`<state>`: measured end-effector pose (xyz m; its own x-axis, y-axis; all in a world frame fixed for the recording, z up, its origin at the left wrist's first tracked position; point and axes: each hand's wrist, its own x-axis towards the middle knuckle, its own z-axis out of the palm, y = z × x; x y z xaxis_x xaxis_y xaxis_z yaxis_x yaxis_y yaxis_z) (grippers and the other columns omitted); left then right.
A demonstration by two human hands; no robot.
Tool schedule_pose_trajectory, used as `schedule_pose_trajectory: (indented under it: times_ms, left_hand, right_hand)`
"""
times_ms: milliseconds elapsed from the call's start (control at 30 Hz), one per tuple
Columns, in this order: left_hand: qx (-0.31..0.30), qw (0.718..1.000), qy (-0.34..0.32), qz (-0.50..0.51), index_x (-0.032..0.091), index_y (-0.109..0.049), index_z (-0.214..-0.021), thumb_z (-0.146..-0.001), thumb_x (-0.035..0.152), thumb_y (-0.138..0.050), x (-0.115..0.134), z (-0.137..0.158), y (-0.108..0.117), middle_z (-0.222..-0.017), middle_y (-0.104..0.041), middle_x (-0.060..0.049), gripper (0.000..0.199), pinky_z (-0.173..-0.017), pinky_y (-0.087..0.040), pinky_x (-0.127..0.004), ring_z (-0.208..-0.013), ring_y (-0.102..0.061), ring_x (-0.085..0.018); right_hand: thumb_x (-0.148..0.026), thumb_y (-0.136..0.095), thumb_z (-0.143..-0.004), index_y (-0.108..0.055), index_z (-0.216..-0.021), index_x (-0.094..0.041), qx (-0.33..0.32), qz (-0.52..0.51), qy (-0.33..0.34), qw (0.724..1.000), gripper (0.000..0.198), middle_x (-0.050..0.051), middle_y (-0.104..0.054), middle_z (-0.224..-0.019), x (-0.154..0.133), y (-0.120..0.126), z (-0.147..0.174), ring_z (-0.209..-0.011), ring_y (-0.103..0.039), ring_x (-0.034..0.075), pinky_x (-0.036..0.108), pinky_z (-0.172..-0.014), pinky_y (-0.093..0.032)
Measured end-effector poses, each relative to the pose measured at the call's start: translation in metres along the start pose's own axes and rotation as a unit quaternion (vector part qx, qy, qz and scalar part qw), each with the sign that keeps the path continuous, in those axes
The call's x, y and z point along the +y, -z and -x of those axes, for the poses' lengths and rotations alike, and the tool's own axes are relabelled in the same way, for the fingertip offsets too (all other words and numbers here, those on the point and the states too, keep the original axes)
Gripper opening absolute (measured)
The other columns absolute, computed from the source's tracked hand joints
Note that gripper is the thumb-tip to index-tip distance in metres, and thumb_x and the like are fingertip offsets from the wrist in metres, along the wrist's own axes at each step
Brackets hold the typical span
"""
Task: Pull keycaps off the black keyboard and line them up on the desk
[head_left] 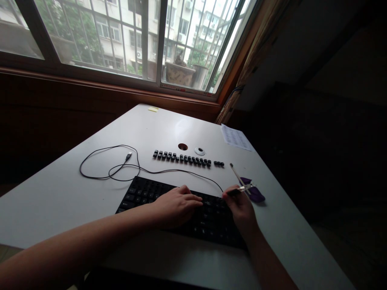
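A black keyboard (pixel 140 195) lies in front of me on the white table, partly covered by my hands and forearms. My left hand (pixel 177 205) rests palm down over its middle, fingers stretched out on the keys. At the keyboard's right end, my right hand (pixel 242 207) is closed on a small keycap puller (pixel 237 191) with a dark handle and shiny wire ends pointing right. Beyond the keyboard, black keycaps (pixel 181 158) stand in rows, with a few more keycaps (pixel 219 164) apart at their right.
A black USB cable (pixel 110 177) loops on the left. A thin brush-like stick (pixel 237 173) touches a purple cloth (pixel 256 195) on the right. Farther back are a table hole (pixel 183 147), a white ring (pixel 199 151), a printed sheet (pixel 236 137) and a yellow note (pixel 153 109).
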<state>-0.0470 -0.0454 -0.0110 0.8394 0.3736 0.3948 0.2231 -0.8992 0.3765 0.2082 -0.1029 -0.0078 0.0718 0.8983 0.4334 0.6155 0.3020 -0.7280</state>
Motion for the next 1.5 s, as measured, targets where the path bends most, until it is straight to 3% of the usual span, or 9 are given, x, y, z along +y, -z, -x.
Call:
schedule_pose_trajectory:
  times_ms: [167, 367, 533, 733, 833, 1033, 1333, 1500]
  left_hand:
    - [-0.01, 0.999, 0.023, 0.033, 0.019, -0.063, -0.12, -0.094, 0.018, -0.052, 0.002, 0.0, 0.006, -0.124, -0.067, -0.005, 0.028, -0.092, -0.05, -0.035, -0.107, -0.054, -0.024]
    - [-0.05, 0.988, 0.091, 0.114, 0.02, -0.06, -0.119, -0.095, 0.021, -0.053, 0.002, -0.003, 0.017, -0.118, -0.065, -0.008, 0.025, -0.093, -0.05, -0.034, -0.108, -0.056, -0.023]
    - [-0.097, 0.966, 0.141, 0.195, 0.023, -0.062, -0.114, -0.096, 0.028, -0.052, 0.0, -0.008, 0.025, -0.112, -0.062, -0.007, 0.021, -0.1, -0.045, -0.036, -0.115, -0.053, -0.023]
    - [-0.175, 0.922, 0.234, 0.253, 0.027, -0.059, -0.117, -0.096, 0.04, -0.049, 0.004, -0.017, 0.036, -0.113, -0.053, -0.007, 0.027, -0.098, -0.045, -0.04, -0.101, -0.058, -0.022]
    - [-0.183, 0.914, 0.26, 0.251, 0.026, -0.058, -0.117, -0.095, 0.038, -0.05, 0.007, -0.021, 0.036, -0.11, -0.054, -0.007, 0.027, -0.099, -0.045, -0.04, -0.105, -0.055, -0.023]
    - [-0.121, 0.921, 0.267, 0.255, 0.022, -0.061, -0.108, -0.095, 0.033, -0.051, 0.012, -0.021, 0.025, -0.105, -0.058, -0.006, 0.02, -0.101, -0.042, -0.037, -0.11, -0.051, -0.023]
    - [-0.072, 0.936, 0.247, 0.239, 0.022, -0.064, -0.111, -0.095, 0.029, -0.052, 0.015, -0.017, 0.016, -0.108, -0.064, -0.006, 0.021, -0.101, -0.042, -0.038, -0.113, -0.049, -0.025]
    - [-0.057, 0.938, 0.234, 0.249, 0.02, -0.065, -0.102, -0.095, 0.028, -0.054, 0.013, -0.017, 0.011, -0.113, -0.068, -0.005, 0.016, -0.099, -0.043, -0.037, -0.112, -0.05, -0.024]
  right_hand:
    - [-0.03, -0.049, -0.098, -0.057, -0.094, -0.023, -0.011, -0.026, -0.001, 1.0, 0.012, 0.003, -0.059, -0.09, -0.008, -0.001, 0.001, -0.087, -0.058, 0.02, 0.035, -0.083, -0.045]
    - [-0.023, -0.043, -0.099, -0.06, -0.096, -0.023, -0.103, 0.038, 0.004, 0.994, 0.017, 0.002, -0.058, -0.087, -0.018, 0.002, 0.0, -0.08, -0.058, 0.018, 0.031, -0.075, -0.046]
    - [-0.021, -0.056, -0.092, -0.068, -0.099, -0.024, -0.204, 0.103, 0.006, 0.974, 0.014, 0.003, -0.062, -0.096, -0.019, 0.005, -0.005, -0.09, -0.061, 0.019, 0.031, -0.082, -0.047]
    - [-0.021, -0.065, -0.088, -0.073, -0.094, -0.024, -0.283, 0.111, -0.044, 0.952, 0.01, 0.002, -0.064, -0.094, -0.014, 0.012, -0.016, -0.086, -0.062, 0.018, 0.03, -0.08, -0.048]
    - [-0.022, -0.068, -0.086, -0.071, -0.091, -0.022, -0.288, 0.123, -0.056, 0.948, 0.006, 0.003, -0.062, -0.094, -0.011, 0.014, -0.019, -0.085, -0.062, 0.018, 0.03, -0.078, -0.048]
    - [-0.023, -0.063, -0.089, -0.067, -0.091, -0.021, -0.293, 0.131, -0.042, 0.946, 0.005, 0.004, -0.059, -0.096, -0.01, 0.011, -0.013, -0.088, -0.06, 0.019, 0.032, -0.081, -0.048]
    - [-0.002, -0.043, -0.086, -0.056, -0.1, -0.019, -0.198, 0.187, 0.047, 0.961, 0.026, 0.009, -0.052, -0.101, -0.009, -0.005, 0.014, -0.094, -0.056, 0.023, 0.04, -0.087, -0.048]
    - [0.001, -0.041, -0.085, -0.056, -0.101, -0.019, -0.194, 0.182, 0.058, 0.962, 0.029, 0.009, -0.052, -0.101, -0.007, -0.006, 0.016, -0.094, -0.056, 0.023, 0.04, -0.087, -0.049]
